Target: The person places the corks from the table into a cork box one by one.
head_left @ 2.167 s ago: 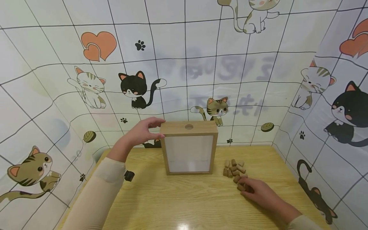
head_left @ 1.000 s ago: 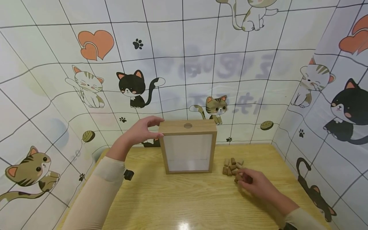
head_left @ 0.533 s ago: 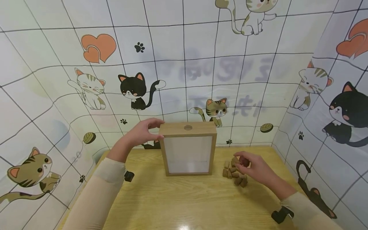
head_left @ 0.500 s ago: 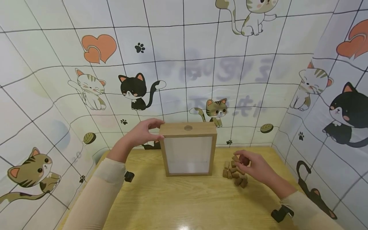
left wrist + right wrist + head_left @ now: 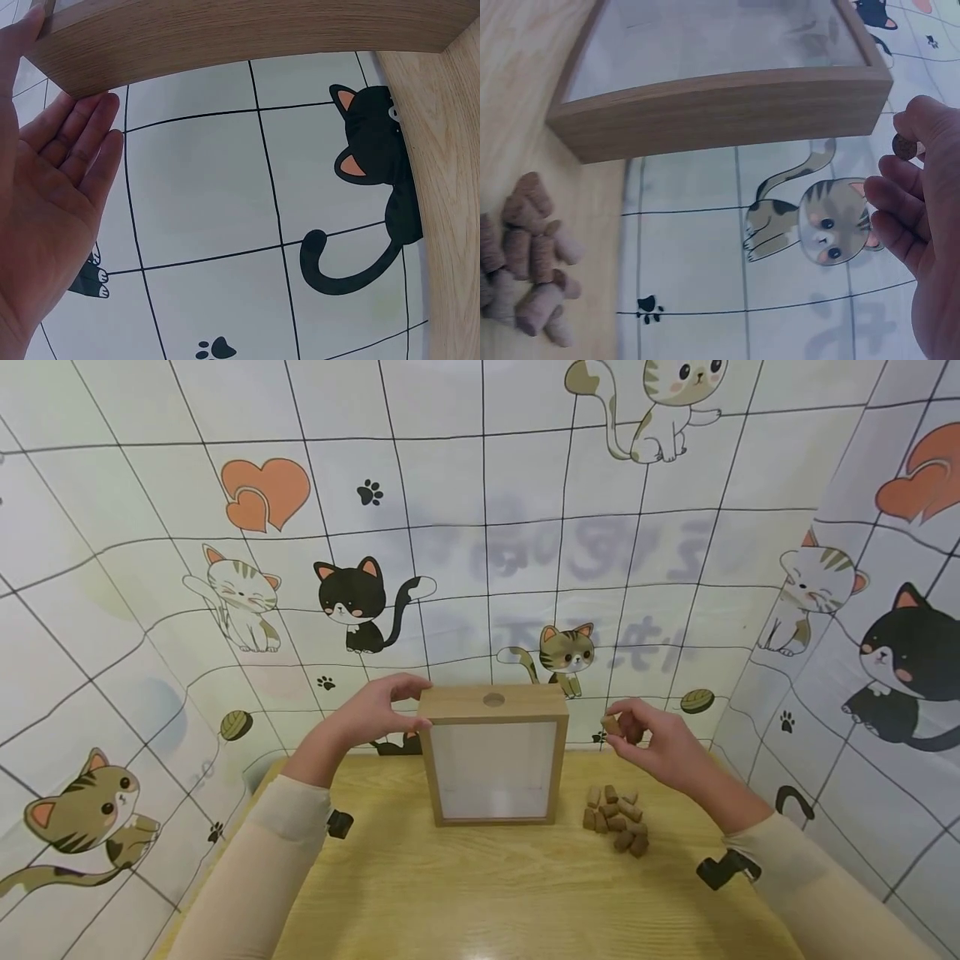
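Held cork [image 5: 611, 725]: And here it is, a small brown plug up in the air, between two and three o'clock of the wooden box [image 5: 495, 720], off the surface [image 5: 480, 885] and apart from the round hole [image 5: 493, 700] at the box's twelve.
Cork's feel: Looks a featherweight, firm with a little give, dry and grippy rather than slick; hard to break, though the edges might crumble.
Cork's best hold: Round the sides, thumb against forefinger, one end left free.
Box's feel: Stiff wood, upright and narrow front to back, so probably easy to tip. The wooden edges are the place to take it; the pale pane [image 5: 493, 772] could be glass or plastic, no telling which.
Right hand [image 5: 656, 742]: Out at three o'clock, thumb and forefinger clamped on the cork, the other fingers bent loosely below, forearm slanting in from about four.
Left hand [image 5: 371, 714]: Over between nine and ten, pinching the box's upper corner, thumb at the front edge, fingers reaching behind, fairly straight and close together in the left wrist view; forearm rising from between seven and eight.
Loose corks [image 5: 616, 824]: A jumbled cluster down at four o'clock, just beside the box.
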`<action>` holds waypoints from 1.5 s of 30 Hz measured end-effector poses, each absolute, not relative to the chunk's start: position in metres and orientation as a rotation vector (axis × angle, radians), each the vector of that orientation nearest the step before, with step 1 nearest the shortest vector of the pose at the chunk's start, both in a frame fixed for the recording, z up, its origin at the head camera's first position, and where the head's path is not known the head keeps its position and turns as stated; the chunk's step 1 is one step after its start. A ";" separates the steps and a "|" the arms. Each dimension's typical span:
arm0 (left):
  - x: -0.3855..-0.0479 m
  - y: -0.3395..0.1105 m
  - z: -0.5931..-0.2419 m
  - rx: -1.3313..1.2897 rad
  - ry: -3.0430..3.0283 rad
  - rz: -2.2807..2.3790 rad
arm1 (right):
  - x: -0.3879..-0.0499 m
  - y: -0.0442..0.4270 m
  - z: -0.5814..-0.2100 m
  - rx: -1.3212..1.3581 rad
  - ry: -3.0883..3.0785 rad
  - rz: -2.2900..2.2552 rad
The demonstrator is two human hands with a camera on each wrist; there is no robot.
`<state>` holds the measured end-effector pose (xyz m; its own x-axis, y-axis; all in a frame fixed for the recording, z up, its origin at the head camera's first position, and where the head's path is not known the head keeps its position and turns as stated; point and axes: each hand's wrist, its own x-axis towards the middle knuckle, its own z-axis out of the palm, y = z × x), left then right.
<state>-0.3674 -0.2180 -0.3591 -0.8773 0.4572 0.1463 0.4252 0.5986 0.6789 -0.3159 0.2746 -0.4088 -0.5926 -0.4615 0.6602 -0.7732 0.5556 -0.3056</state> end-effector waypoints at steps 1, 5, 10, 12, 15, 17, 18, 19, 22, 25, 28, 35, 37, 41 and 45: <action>-0.368 -0.218 -0.360 0.764 2.769 1.159 | -0.317 0.272 -0.404 0.995 -2.270 0.802; -0.368 -0.218 -0.361 0.769 2.768 1.158 | -0.320 0.263 -0.390 0.994 -2.263 0.803; -0.366 -0.218 -0.362 0.769 2.771 1.145 | -0.323 0.253 -0.378 1.010 -2.251 0.832; -0.366 -0.218 -0.362 0.765 2.770 1.135 | -0.325 0.249 -0.375 1.019 -2.242 0.852; -0.366 -0.218 -0.361 0.768 2.770 1.132 | -0.328 0.243 -0.370 1.038 -2.225 0.879; -0.366 -0.218 -0.360 0.774 2.772 1.136 | -0.331 0.238 -0.367 1.051 -2.214 0.896; -0.367 -0.218 -0.360 0.777 2.773 1.138 | -0.332 0.235 -0.365 1.062 -2.211 0.908; -0.367 -0.219 -0.360 0.781 2.776 1.136 | -0.334 0.233 -0.364 1.074 -2.209 0.919; -0.368 -0.220 -0.360 0.772 2.778 1.131 | -0.337 0.225 -0.361 1.101 -2.218 0.936; -0.368 -0.221 -0.361 0.761 2.775 1.123 | -0.339 0.217 -0.358 1.107 -2.231 0.935; -0.368 -0.221 -0.361 0.761 2.773 1.122 | -0.340 0.210 -0.355 1.102 -2.238 0.925; -0.371 -0.221 -0.358 0.794 2.778 1.135 | -0.342 0.195 -0.346 1.084 -2.265 0.947; -0.371 -0.221 -0.358 0.784 2.770 1.141 | -0.343 0.190 -0.346 1.083 -2.272 0.966; -0.371 -0.220 -0.359 0.759 2.762 1.143 | -0.346 0.179 -0.344 1.073 -2.310 1.030; -0.372 -0.220 -0.361 0.772 2.759 1.145 | -0.350 0.169 -0.341 1.075 -2.365 1.105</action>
